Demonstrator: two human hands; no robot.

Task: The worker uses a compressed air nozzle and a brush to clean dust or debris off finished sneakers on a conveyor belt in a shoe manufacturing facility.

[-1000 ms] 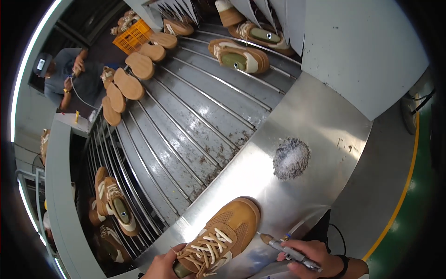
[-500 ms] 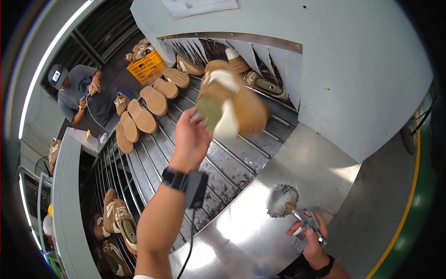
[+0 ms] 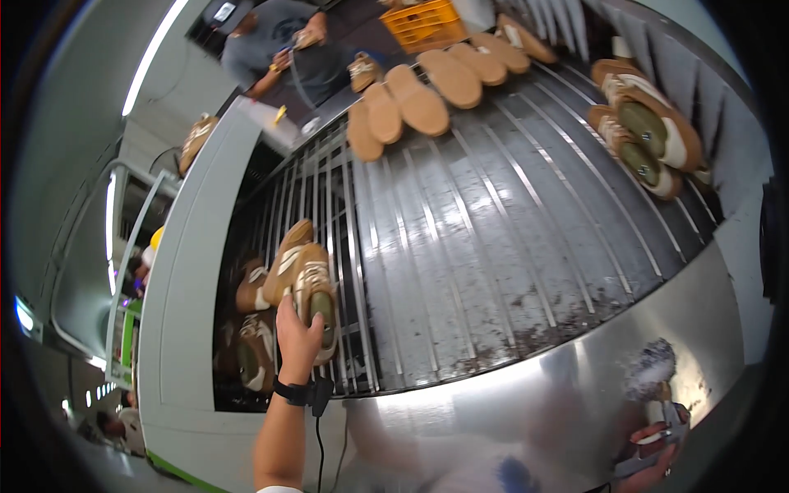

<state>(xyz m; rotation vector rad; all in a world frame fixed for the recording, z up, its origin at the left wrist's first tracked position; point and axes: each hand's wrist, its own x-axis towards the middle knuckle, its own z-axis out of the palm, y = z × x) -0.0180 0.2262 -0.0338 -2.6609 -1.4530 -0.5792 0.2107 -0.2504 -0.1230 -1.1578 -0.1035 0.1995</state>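
Observation:
My left hand is closed around the heel end of a pair of tan sneakers with cream trim and green insoles. The pair rests at the left end of the metal bars, toes pointing away. At the lower right, my right hand grips a metal hand tool with a tan tip, held over the steel ledge near a dark, crusty patch. Another pair of tan sneakers lies on the bars at the far right, beside the grey strip curtain.
Several tan sneakers lie soles up in a row at the far end of the bars. More shoes sit lower left of my hand. Beyond are an orange crate and a person handling a shoe. The steel ledge borders the near side.
My left hand has let go of the tan sneakers by the curtain and moved left onto another pair. The view has turned left; my right hand still holds the tool.

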